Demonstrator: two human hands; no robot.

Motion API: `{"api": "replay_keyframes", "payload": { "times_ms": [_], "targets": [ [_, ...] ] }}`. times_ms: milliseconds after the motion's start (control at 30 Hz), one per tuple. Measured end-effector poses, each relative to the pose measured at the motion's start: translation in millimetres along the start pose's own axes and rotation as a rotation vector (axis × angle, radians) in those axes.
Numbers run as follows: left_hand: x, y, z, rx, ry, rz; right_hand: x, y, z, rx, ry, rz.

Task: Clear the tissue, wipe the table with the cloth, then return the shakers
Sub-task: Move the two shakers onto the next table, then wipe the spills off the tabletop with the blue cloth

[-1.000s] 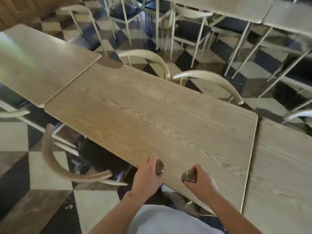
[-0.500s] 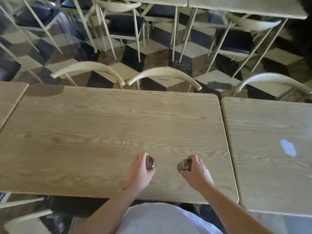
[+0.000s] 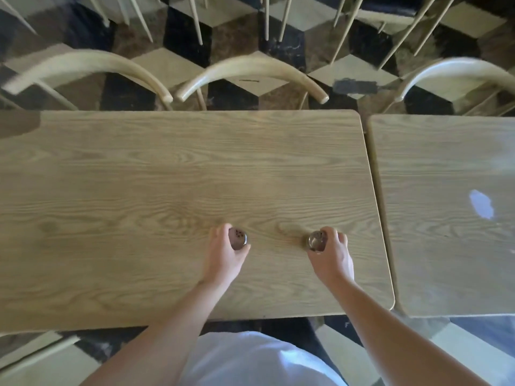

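Since the earlier frames both hands have travelled forward from the near edge toward the middle of the wooden table (image 3: 167, 168), each carrying its shaker along, and the view now looks more squarely down on the tabletop. The left hand (image 3: 223, 257) is closed around the left shaker (image 3: 237, 239): the fingers curl over its far and left sides, the thumb lies along its near right side, and the perforated metal cap shows above the palm. The right hand (image 3: 331, 256) grasps the right shaker (image 3: 316, 240) in mirror fashion, fingers wrapped round its far and right sides, the cap exposed on the left of the hand. The two shakers are well apart, level with one another across the table's near half, right of its centre. Whether their bases touch the wood cannot be told. A second table (image 3: 446, 246) adjoins on the right, bearing a pale patch (image 3: 481, 207). Curved chair backs (image 3: 250, 71) line the far edge.
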State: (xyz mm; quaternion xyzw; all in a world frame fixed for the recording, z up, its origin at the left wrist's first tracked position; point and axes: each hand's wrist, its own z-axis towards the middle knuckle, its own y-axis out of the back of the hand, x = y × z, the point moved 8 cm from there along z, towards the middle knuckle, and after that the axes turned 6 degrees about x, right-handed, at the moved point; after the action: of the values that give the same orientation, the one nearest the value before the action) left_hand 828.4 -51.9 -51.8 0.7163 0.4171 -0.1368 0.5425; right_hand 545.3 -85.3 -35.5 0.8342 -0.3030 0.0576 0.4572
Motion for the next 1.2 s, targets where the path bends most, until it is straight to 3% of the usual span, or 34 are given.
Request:
{"api": "replay_keyframes", "payload": {
  "times_ms": [267, 467, 733, 800, 933, 1067, 1133, 1200],
  "targets": [
    [-11, -10, 30, -0.011, -0.04, -0.117, 3, 12, 27, -0.031, -0.09, 0.037],
    [-15, -5, 33, -0.114, 0.081, -0.17, 9, 15, 40, -0.045, -0.126, 0.007],
    [4, 4, 10, -0.014, 0.281, -0.164, -33, 1, -14, -0.025, -0.126, 0.138],
    [22, -5, -10, 0.073, 0.331, -0.108, -64, -11, -40, 0.021, -0.161, 0.15],
    [33, -54, -75, 0.399, 0.209, -0.129, -150, -55, -101, 0.295, -0.273, 0.133],
    [39, -110, -141, 0.795, 0.142, 0.267, -224, -74, -173, 0.61, -0.361, 0.104],
    [31, -130, -153, 0.849, 0.144, 0.339, -266, -69, -200, 0.589, -0.43, 0.193],
    [22, -144, -160, 0.829, 0.228, 0.324, -319, -65, -219, 0.463, -0.532, 0.319]
  ]
}}
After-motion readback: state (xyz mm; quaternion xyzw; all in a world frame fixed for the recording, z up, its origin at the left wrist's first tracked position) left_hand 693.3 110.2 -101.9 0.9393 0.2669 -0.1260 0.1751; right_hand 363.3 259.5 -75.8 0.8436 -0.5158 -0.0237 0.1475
